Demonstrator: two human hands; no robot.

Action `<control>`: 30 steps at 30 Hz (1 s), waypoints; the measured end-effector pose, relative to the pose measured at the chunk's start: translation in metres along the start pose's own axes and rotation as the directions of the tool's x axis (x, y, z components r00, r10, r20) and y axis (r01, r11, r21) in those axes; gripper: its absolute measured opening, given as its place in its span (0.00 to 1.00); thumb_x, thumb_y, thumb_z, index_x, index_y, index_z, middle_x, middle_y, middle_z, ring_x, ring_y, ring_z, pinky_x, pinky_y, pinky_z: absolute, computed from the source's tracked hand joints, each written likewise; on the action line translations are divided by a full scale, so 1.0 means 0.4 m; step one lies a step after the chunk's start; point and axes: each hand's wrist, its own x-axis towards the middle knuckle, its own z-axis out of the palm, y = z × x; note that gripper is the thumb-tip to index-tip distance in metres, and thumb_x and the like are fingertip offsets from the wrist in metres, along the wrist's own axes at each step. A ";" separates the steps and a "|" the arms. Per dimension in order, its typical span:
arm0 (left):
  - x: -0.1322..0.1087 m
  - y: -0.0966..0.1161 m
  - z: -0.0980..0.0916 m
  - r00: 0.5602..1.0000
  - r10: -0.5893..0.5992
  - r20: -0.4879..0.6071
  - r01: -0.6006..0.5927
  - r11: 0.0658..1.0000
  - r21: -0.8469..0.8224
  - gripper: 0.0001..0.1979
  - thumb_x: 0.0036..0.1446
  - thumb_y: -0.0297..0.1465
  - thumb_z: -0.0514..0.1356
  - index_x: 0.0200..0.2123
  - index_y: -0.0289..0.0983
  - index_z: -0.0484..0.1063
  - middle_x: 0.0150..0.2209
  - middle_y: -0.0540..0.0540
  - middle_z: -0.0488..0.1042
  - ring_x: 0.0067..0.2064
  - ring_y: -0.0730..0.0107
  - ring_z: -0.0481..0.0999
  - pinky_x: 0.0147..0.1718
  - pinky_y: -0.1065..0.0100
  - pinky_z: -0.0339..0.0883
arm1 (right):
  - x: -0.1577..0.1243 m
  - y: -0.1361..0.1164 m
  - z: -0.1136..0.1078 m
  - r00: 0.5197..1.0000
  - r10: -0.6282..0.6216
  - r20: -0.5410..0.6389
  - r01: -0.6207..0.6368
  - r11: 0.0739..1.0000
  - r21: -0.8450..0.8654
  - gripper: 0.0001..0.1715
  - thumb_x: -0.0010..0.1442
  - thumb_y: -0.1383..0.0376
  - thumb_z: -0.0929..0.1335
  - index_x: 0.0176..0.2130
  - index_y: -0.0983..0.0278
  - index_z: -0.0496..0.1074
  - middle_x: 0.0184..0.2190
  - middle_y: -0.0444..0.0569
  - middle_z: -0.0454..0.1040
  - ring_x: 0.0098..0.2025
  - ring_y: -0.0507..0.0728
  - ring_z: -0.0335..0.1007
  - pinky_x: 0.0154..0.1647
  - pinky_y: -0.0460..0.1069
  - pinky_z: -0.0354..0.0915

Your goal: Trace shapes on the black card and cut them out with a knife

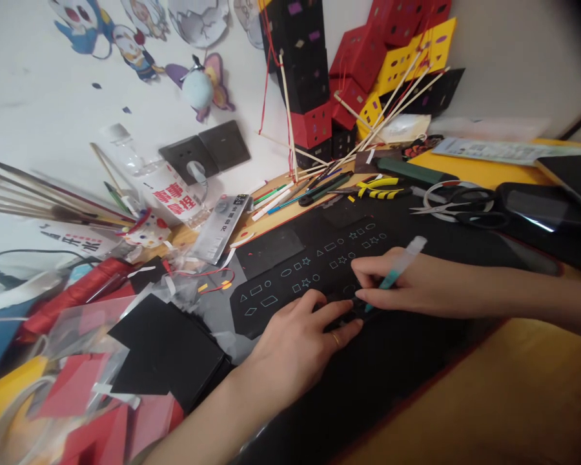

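Observation:
A black sheet of card point(271, 284) lies on a black mat, with rows of light blue outlines drawn on it: stars, rectangles, triangles, ovals and diamonds. My left hand point(300, 329), with a ring on one finger, rests on the card, fingers stretched out and pressing near its lower edge. Something small and dark is under those fingertips, too unclear to name. Pinched in my right hand point(392, 281) is a pen point(391, 279) with a teal grip and a clear, pale upper end. Its tip meets the card just beside my left fingertips.
Black card pieces point(169, 349) and red card point(72, 387) lie at left. Behind stand a plastic bottle point(169, 187) and a spotted cup point(148, 229). Scissors point(450, 208), yellow-black pliers point(380, 188) and pens lie at the back, before red, black and yellow boxes point(314, 123) with sticks.

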 end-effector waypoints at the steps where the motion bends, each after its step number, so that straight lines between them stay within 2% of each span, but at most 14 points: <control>1: 0.000 0.000 0.000 1.000 0.001 0.000 -0.001 1.000 -0.001 0.23 0.58 0.24 0.49 0.56 0.45 0.60 0.57 0.52 0.61 0.45 0.63 0.60 0.42 0.62 0.67 | 0.003 -0.005 -0.003 1.000 0.018 0.003 -0.018 0.999 -0.032 0.12 0.56 0.63 0.62 0.23 0.62 0.58 0.19 0.38 0.60 0.22 0.49 0.55 0.22 0.44 0.49; 4: 0.001 0.000 -0.002 1.000 0.001 0.002 -0.001 1.000 0.000 0.23 0.58 0.24 0.49 0.56 0.45 0.60 0.57 0.52 0.62 0.45 0.64 0.60 0.42 0.62 0.67 | 0.007 -0.019 -0.004 0.999 0.053 0.003 -0.052 0.992 -0.113 0.10 0.55 0.64 0.62 0.23 0.61 0.58 0.17 0.39 0.60 0.20 0.49 0.55 0.21 0.45 0.48; 11: 0.000 0.001 -0.010 1.000 0.007 0.013 -0.007 1.000 0.018 0.22 0.59 0.24 0.49 0.56 0.44 0.60 0.55 0.51 0.64 0.43 0.64 0.61 0.40 0.63 0.68 | 0.018 -0.033 0.015 0.994 0.040 -0.098 -0.060 0.976 -0.211 0.08 0.54 0.66 0.61 0.24 0.61 0.56 0.16 0.39 0.62 0.18 0.49 0.56 0.20 0.44 0.46; 14: 0.001 0.000 -0.009 1.000 0.007 0.019 -0.007 1.000 0.020 0.23 0.59 0.24 0.48 0.56 0.44 0.60 0.55 0.51 0.63 0.43 0.64 0.60 0.40 0.63 0.67 | 0.024 -0.032 0.016 0.996 0.008 -0.093 -0.030 0.970 -0.242 0.08 0.54 0.66 0.61 0.24 0.61 0.56 0.15 0.39 0.61 0.17 0.49 0.55 0.19 0.44 0.45; 22: -0.002 0.001 -0.002 1.000 0.010 0.004 -0.010 0.999 0.037 0.23 0.59 0.24 0.49 0.56 0.45 0.60 0.54 0.51 0.64 0.43 0.64 0.60 0.39 0.63 0.67 | 0.020 -0.031 0.024 0.997 0.006 -0.074 -0.016 0.990 -0.137 0.08 0.55 0.65 0.62 0.25 0.61 0.58 0.18 0.39 0.64 0.20 0.49 0.59 0.21 0.44 0.49; 30: -0.002 -0.001 -0.005 1.000 0.009 -0.012 -0.009 1.000 0.003 0.23 0.59 0.24 0.49 0.56 0.45 0.60 0.57 0.51 0.61 0.44 0.64 0.60 0.40 0.62 0.67 | 0.003 -0.012 0.018 0.995 0.001 -0.099 -0.013 0.993 -0.121 0.09 0.56 0.65 0.61 0.25 0.61 0.56 0.19 0.40 0.63 0.21 0.50 0.58 0.22 0.45 0.50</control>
